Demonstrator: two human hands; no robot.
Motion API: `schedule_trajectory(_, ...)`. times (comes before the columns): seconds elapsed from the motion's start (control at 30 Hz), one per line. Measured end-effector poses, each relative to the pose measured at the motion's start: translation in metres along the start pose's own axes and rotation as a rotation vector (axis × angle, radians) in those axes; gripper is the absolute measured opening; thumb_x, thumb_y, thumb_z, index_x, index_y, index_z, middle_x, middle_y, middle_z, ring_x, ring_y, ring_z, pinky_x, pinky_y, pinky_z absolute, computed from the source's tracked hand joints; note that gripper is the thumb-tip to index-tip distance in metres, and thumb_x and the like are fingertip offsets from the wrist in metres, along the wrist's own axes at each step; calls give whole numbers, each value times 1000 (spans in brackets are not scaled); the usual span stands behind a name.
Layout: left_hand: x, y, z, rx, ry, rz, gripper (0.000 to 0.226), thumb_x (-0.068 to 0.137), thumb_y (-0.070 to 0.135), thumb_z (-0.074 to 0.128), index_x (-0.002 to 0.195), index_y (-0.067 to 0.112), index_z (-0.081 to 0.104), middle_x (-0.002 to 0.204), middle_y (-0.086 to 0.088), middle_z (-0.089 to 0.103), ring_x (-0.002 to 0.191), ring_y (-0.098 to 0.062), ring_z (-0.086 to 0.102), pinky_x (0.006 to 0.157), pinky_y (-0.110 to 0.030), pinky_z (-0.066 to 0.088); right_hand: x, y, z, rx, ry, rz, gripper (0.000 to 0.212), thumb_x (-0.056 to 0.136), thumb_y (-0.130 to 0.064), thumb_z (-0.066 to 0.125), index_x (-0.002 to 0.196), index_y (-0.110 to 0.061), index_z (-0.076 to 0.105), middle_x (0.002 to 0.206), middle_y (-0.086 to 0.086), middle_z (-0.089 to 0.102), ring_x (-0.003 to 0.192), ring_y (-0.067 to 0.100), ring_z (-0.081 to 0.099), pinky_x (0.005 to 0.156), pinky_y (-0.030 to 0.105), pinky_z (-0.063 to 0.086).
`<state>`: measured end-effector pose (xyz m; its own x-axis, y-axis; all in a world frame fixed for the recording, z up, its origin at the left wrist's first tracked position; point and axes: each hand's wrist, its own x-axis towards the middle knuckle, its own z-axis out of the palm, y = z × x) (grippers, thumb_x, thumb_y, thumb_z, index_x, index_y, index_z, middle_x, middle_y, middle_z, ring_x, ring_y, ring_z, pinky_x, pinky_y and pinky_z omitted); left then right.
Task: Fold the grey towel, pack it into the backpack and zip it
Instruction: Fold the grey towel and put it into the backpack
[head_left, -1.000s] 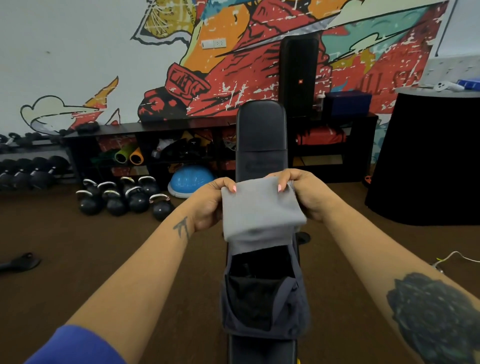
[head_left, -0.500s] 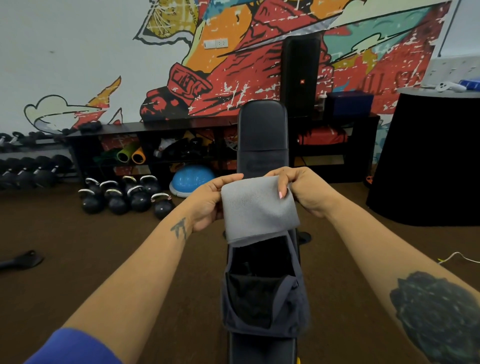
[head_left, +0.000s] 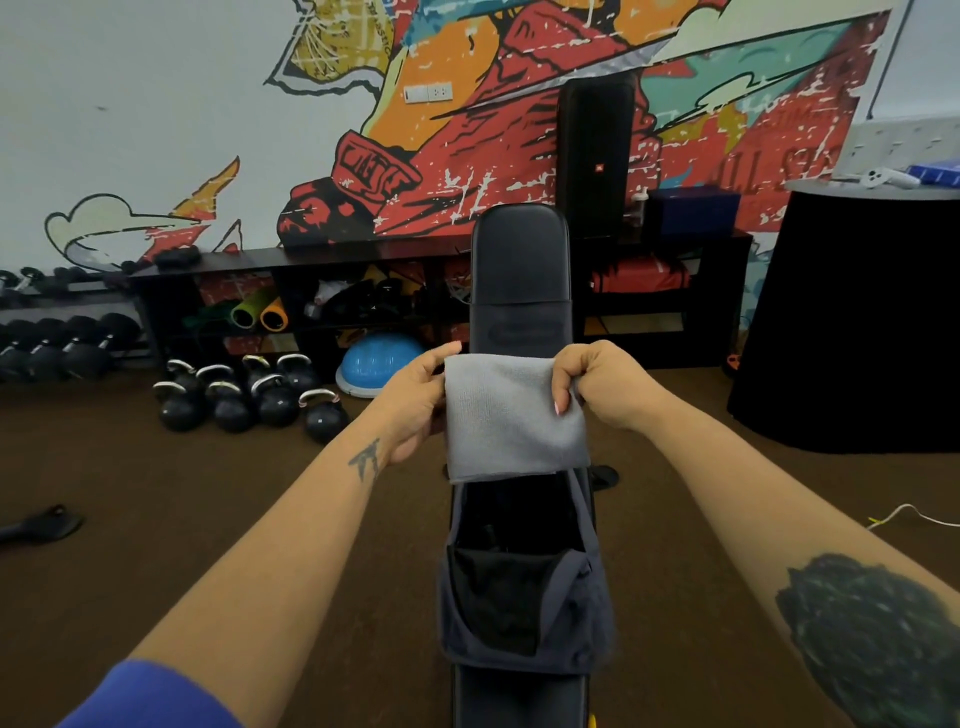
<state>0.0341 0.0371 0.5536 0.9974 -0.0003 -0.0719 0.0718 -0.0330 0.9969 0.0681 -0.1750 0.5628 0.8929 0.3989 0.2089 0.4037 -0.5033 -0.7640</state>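
Observation:
The grey towel (head_left: 511, 418), folded into a small rectangle, hangs in the air above the far end of the backpack. My left hand (head_left: 413, 402) holds its upper left edge and my right hand (head_left: 597, 387) pinches its upper right corner with curled fingers. The dark grey backpack (head_left: 587, 623) lies unzipped on the black weight bench (head_left: 519, 270), its black inside showing just below the towel's lower edge.
Kettlebells (head_left: 249, 395) and a blue balance dome (head_left: 382, 356) sit on the brown floor to the left. A low black shelf (head_left: 311, 260) runs along the mural wall. A black draped table (head_left: 857, 322) stands at the right, and a white cable (head_left: 914, 514) lies on the floor.
The towel's hanging lower flap has been folded up, so the bundle is shorter and thicker. Both hands shifted slightly along its top edge.

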Motion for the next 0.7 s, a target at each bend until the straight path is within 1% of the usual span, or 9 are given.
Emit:
schedule_trajectory(0.1, -10, 3, 5, 55, 12, -96, 28, 100, 28, 36, 109, 19, 61, 79, 2, 61, 72, -14, 54, 64, -28, 45, -2, -3, 0, 70, 54, -27, 51, 63, 25, 35, 44, -17, 58, 75, -7, 54, 79, 11, 52, 76, 16, 41)
schedule_trajectory(0.2, -14, 3, 7, 0, 14, -122, 31, 99, 35, 37, 93, 21, 64, 81, 1, 65, 75, -15, 59, 66, -30, 47, -3, -5, 1, 101, 81, -44, 51, 62, 24, 35, 44, -17, 58, 77, -6, 55, 82, 13, 53, 77, 17, 41)
schedule_trajectory(0.3, -14, 4, 2, -172, -12, -121, 34, 97, 38, 39, 99, 19, 67, 90, -2, 67, 80, -16, 63, 73, -31, 50, -3, -6, 2, 119, 97, -60, 51, 61, 25, 35, 43, -17, 59, 79, -6, 55, 84, 12, 54, 79, 19, 41)
schedule_trajectory(0.4, -16, 6, -2, -258, -67, -137, 53, 96, 51, 29, 102, 14, 66, 86, -3, 69, 71, -13, 67, 71, -31, 50, -3, -8, 4, 104, 135, -66, 50, 61, 25, 35, 43, -16, 58, 81, -8, 56, 84, 7, 53, 82, 18, 40)
schedule_trajectory(0.47, -17, 8, -1, -256, -109, -143, 72, 89, 66, 26, 112, 11, 66, 95, -5, 71, 85, -18, 68, 81, -35, 53, -4, -10, 6, 72, 160, -82, 50, 61, 25, 36, 43, -17, 57, 83, -9, 55, 85, 6, 53, 81, 14, 39)
schedule_trajectory(0.5, -18, 10, 1, -237, -116, -136, 74, 87, 69, 29, 115, 11, 65, 102, -6, 70, 94, -20, 66, 89, -38, 51, -4, -11, 7, 57, 169, -88, 51, 62, 25, 36, 43, -17, 57, 83, -10, 55, 85, 5, 52, 79, 10, 39)
schedule_trajectory(0.53, -19, 10, 3, -209, -109, -123, 67, 88, 65, 34, 114, 12, 65, 104, -5, 69, 98, -21, 64, 92, -39, 49, -5, -12, 8, 44, 174, -89, 51, 62, 25, 37, 42, -18, 56, 83, -10, 54, 85, 4, 51, 76, 5, 39)
schedule_trajectory(0.63, -20, 12, 8, -146, -2, -105, 26, 91, 37, 55, 100, 15, 64, 101, -5, 69, 92, -19, 64, 85, -36, 51, -6, -15, 11, 18, 170, -95, 52, 63, 26, 39, 42, -18, 57, 83, -11, 51, 83, 3, 49, 69, -4, 38)
schedule_trajectory(0.7, -17, 11, 5, -114, 38, -70, 17, 91, 28, 57, 99, 15, 63, 100, -6, 68, 90, -20, 64, 85, -37, 51, -5, -13, 12, 15, 152, -104, 53, 64, 26, 40, 42, -18, 58, 86, -10, 51, 87, 5, 50, 71, -4, 38)
